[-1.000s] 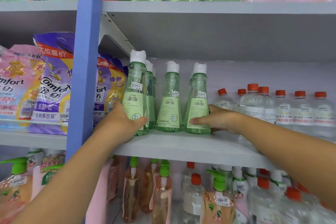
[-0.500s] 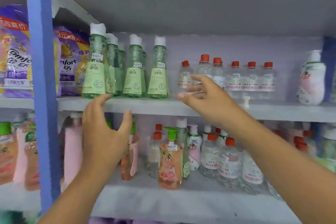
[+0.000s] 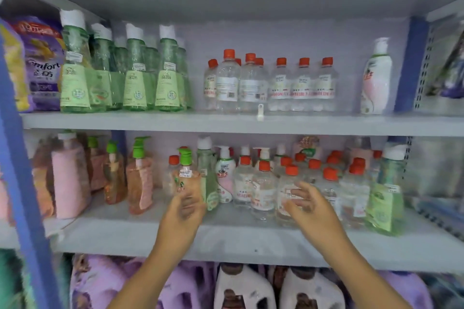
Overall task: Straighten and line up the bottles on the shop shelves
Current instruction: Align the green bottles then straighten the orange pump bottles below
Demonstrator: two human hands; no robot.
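Upper shelf [image 3: 175, 121]: we note green bottles [image 3: 136, 70] at left beside a purple pouch [image 3: 44, 63]; clear red-capped bottles [image 3: 278, 83] mid-shelf; one white pump bottle [image 3: 375, 78] apart at right.
Middle shelf [image 3: 226, 238]: we see pink and orange pump bottles [image 3: 139, 183] left, crowded red-capped bottles [image 3: 326, 188] right.
Lowest level: purple jugs [image 3: 100, 281], blurred.

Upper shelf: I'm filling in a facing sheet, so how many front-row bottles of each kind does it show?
Green bottles with white caps: 3
Clear bottles with red caps: 6
White pump bottle: 1
Total: 10
More green and clear bottles stand behind, partly hidden, and are not counted.
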